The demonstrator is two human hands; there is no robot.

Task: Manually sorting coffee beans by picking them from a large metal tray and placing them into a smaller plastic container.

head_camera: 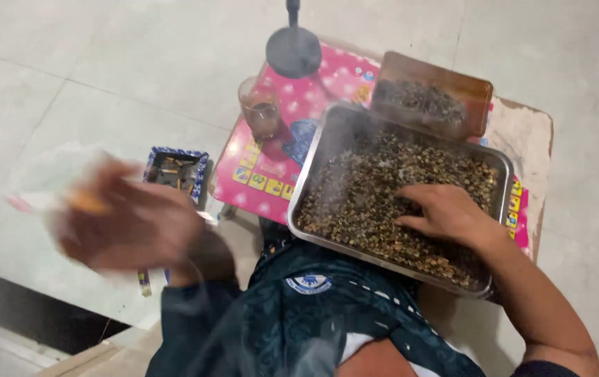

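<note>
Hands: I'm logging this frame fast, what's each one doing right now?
Left hand: motion-blurred, raised; grip cannot be told.
Right hand: open, resting palm down on the dark bits in the metal tray.

Pale tiled floor [69, 70] surrounds a small worn table [523, 132] under a pink cloth [271, 174].

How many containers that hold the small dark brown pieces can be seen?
2. The large rectangular metal tray sits nearest the person, with the right hand resting in it. The smaller brown rectangular tray lies behind it on the table. The blue patterned box's contents differ.
</note>
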